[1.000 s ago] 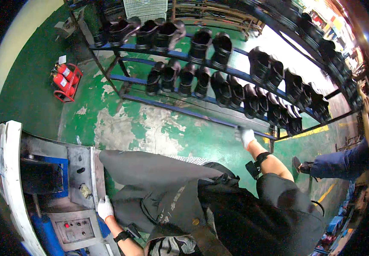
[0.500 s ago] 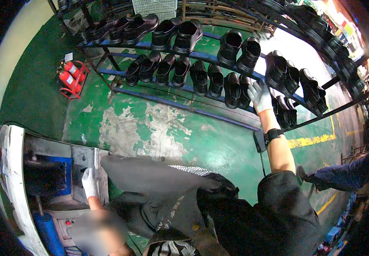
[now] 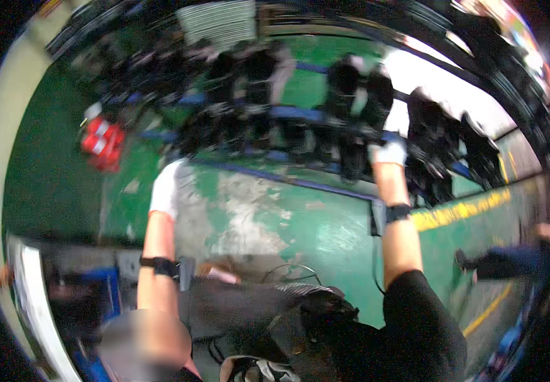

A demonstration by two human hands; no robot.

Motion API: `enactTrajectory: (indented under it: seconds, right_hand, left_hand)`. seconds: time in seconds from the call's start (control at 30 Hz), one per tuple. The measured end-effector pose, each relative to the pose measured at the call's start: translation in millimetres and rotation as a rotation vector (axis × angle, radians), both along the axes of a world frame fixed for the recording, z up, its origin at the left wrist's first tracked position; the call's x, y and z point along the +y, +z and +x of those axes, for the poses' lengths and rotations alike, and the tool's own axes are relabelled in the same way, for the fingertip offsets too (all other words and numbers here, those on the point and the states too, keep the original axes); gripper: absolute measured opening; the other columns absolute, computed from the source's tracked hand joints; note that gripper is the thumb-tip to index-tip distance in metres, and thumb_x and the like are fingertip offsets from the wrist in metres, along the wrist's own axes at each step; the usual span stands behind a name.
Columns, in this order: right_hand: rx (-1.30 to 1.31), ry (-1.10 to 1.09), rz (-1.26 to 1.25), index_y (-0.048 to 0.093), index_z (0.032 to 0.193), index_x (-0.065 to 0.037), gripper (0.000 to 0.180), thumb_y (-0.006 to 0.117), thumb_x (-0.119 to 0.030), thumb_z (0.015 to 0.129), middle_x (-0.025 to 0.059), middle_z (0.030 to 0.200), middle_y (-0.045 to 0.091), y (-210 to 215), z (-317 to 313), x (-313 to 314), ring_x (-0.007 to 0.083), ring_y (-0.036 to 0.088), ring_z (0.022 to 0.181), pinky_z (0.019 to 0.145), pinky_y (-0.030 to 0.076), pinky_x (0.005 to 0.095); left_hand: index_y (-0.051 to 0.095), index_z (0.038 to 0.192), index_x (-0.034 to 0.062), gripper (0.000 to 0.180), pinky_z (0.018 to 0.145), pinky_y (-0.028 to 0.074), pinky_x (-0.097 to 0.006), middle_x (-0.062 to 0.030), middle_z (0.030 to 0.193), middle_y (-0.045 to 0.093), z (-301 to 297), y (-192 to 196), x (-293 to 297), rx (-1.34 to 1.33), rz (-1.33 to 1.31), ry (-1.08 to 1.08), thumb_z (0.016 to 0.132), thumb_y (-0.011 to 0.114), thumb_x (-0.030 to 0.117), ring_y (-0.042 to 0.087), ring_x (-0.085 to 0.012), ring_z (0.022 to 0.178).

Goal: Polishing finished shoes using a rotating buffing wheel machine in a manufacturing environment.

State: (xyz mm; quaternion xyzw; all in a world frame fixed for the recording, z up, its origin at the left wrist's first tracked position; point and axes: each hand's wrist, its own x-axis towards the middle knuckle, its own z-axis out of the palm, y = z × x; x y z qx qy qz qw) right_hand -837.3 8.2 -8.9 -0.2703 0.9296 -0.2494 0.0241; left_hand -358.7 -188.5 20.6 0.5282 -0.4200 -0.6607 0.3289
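My right hand [image 3: 390,153], in a white glove, reaches forward to the lower shelf beside a black shoe [image 3: 351,162]. Blur and overlap hide its fingers, so any grip on a shoe cannot be made out. My left hand [image 3: 166,188], also white-gloved, is stretched out in front of the near left part of the shoe rack [image 3: 256,173]. Motion smears its fingers, and nothing shows plainly in them. Several dark shoes stand in rows on the rack's blue rails, among them a shoe [image 3: 377,95] on the upper row above my right hand.
Red fire extinguishers [image 3: 103,143] stand on the green floor [image 3: 326,232] at the left. A machine with a white edge panel [image 3: 46,305] fills the lower left. Another person's dark-clothed leg [image 3: 510,258] is at the right. A pale crate [image 3: 218,25] sits at the back.
My left hand has swung from the machine at lower left forward toward the rack. My right hand stays at the shelf, slightly lower in the picture. The whole view has shifted and blurred.
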Motion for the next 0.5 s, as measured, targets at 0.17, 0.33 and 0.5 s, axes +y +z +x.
enactTrajectory:
  seconds: [0.17, 0.33, 0.5]
  right_hand:
    - [-0.998, -0.46, -1.619, 0.063, 0.118, -0.016, 0.039, 0.061, -0.041, 0.089, -0.0002, 0.111, 0.06, -3.6, 14.6, -40.7, 0.0127, 0.054, 0.088, 0.066, 0.043, 0.0322]
    - [-0.618, -0.668, -1.582, 0.056, 0.119, 0.0, 0.04, 0.063, -0.026, 0.09, 0.0079, 0.107, 0.062, -1.3, 0.9, -40.6, 0.0209, 0.061, 0.086, 0.076, 0.054, 0.0358]
    - [-0.609, -0.57, -1.769, 0.051, 0.121, 0.007, 0.043, 0.06, -0.02, 0.089, 0.017, 0.114, 0.063, -9.0, -3.6, -51.0, 0.0243, 0.065, 0.085, 0.078, 0.055, 0.0384]
  left_hand:
    - [0.034, 0.143, 0.0059, 0.055, 0.099, 0.041, -0.042, -0.0162, 0.147, 0.039, -29.0, -32.7, -76.9, 0.232, 0.048, 0.037, 0.099, 0.045, 0.035, 0.05, -0.0307, 0.123]
    - [0.039, 0.138, 0.0014, 0.048, 0.11, 0.033, -0.046, -0.0153, 0.145, 0.04, -89.4, -36.1, -122.6, 0.616, 0.038, 0.075, 0.1, 0.045, 0.03, 0.04, -0.0339, 0.131]
    - [0.057, 0.112, 0.002, 0.028, 0.104, 0.039, -0.046, -0.0151, 0.121, 0.06, -63.6, -75.6, -201.9, 0.927, -0.053, -0.267, 0.099, 0.048, 0.025, 0.055, -0.0309, 0.114]
